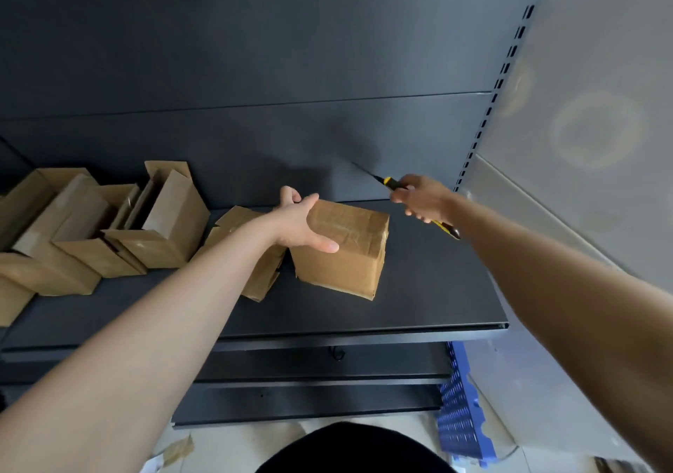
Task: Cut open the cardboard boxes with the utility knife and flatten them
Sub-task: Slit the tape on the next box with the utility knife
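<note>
A taped, closed cardboard box [346, 254] stands tilted on the dark metal shelf [418, 297]. My left hand [298, 225] holds its upper left edge, thumb over the near face and fingers behind the far side. My right hand [422, 199] grips a yellow and black utility knife [391, 184], held up to the right of the box. The blade is out and points up and left toward the back panel, apart from the box. More cardboard boxes [109, 228], opened and partly flattened, lie to the left along the shelf.
A flattened box [255, 265] lies just left of the held one. The shelf's slotted upright [484, 122] rises at the right. Lower shelves sit below, and a blue plastic crate [462, 410] stands on the floor at the lower right. Paper scraps lie on the floor.
</note>
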